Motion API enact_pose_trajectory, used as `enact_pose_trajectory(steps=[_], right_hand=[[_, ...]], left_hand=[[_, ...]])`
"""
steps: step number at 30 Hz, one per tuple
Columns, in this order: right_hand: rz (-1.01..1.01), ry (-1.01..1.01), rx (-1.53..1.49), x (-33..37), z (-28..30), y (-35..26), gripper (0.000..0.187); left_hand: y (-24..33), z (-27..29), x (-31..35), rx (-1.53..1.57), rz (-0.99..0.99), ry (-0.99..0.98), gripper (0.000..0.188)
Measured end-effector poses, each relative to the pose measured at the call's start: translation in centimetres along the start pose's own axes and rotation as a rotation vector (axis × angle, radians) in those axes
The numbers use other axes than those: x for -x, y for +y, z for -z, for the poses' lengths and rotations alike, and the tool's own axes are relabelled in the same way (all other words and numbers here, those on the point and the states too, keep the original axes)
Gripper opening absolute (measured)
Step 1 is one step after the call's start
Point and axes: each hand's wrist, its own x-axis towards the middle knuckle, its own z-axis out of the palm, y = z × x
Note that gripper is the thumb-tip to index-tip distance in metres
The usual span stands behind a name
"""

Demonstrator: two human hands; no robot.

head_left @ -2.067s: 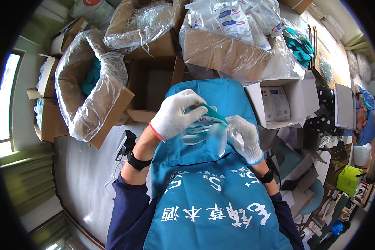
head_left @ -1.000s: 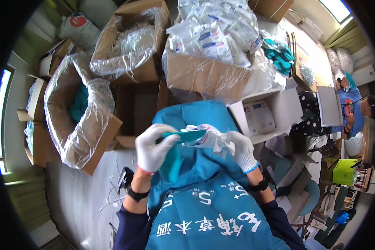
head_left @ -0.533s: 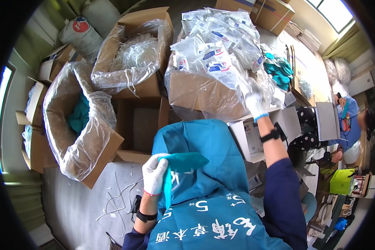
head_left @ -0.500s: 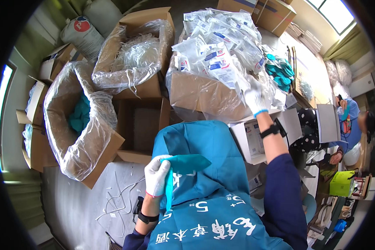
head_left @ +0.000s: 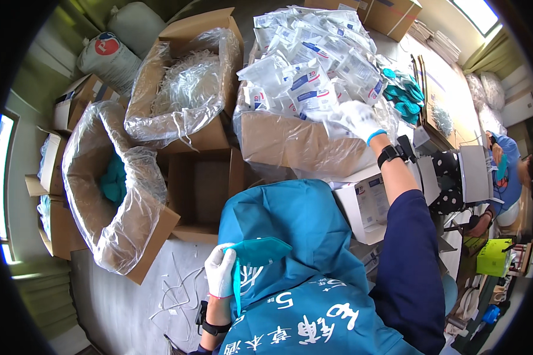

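Note:
My left hand, in a white glove, is closed on one end of a teal folded face mask. The mask extends to the right over my apron, and a teal strap hangs below my fingers. My right hand, also gloved in white, reaches out to the front edge of a heap of clear-and-white packets. Its fingers are smeared by motion against the packets, so what they grip cannot be made out. The heap fills a plastic-lined cardboard box.
On the left, a lined box contains teal pieces. Another lined box has clear stringy material. Between them and me stands an open carton. A white box with packets sits below my right forearm. A co-worker is at far right.
My right hand has come slightly nearer along the packets' front edge and turned its fingers leftward. The left hand keeps the mask, now a little lower in view.

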Motion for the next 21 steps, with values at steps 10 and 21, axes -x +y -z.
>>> enact_pose_trajectory(steps=[10, 21], right_hand=[[-0.461, -0.261, 0.079, -0.9, 0.6, -0.4, 0.031], [-0.484, 0.454, -0.074, 7.8, 8.5, 0.4, 0.049]], left_hand=[[2.5, -4.5, 0.8, -0.122, -0.052, -0.151, 0.014], [1.2, -4.9, 2.3, -0.139, -0.083, -0.199, 0.014]])
